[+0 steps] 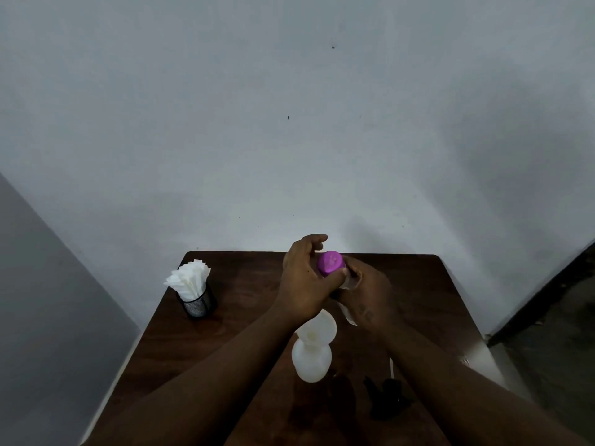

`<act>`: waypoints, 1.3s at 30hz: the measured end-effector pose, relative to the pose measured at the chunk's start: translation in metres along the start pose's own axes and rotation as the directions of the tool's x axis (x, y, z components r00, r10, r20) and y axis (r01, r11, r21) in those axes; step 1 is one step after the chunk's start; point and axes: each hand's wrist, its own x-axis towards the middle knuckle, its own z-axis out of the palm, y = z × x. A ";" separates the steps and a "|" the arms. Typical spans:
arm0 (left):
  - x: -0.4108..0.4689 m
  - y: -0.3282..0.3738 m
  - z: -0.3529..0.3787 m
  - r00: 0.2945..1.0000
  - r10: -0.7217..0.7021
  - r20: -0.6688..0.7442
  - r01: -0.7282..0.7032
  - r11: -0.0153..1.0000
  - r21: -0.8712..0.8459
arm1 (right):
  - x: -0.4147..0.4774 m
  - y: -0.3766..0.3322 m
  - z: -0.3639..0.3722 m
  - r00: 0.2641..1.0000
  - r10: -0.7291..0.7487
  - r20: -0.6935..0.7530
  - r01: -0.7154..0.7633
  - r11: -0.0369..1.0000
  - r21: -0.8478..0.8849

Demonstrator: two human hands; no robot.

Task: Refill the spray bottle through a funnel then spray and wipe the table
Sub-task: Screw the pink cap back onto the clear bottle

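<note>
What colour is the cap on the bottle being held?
Bright purple-pink cap, seen clearly in the head view.

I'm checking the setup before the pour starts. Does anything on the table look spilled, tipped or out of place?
No spill shows. The funnel sits tilted in the white spray bottle, not straight. The black spray head lies loose on the table beside it.

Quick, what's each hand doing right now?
Left hand: closed on the purple cap.
Right hand: closed around the clear bottle under that cap.
</note>
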 end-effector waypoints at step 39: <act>0.000 -0.002 0.001 1.000 0.003 0.013 -0.003 0.999 -0.049 | 0.007 0.008 0.009 1.000 -0.003 -0.023 0.003 1.000 0.009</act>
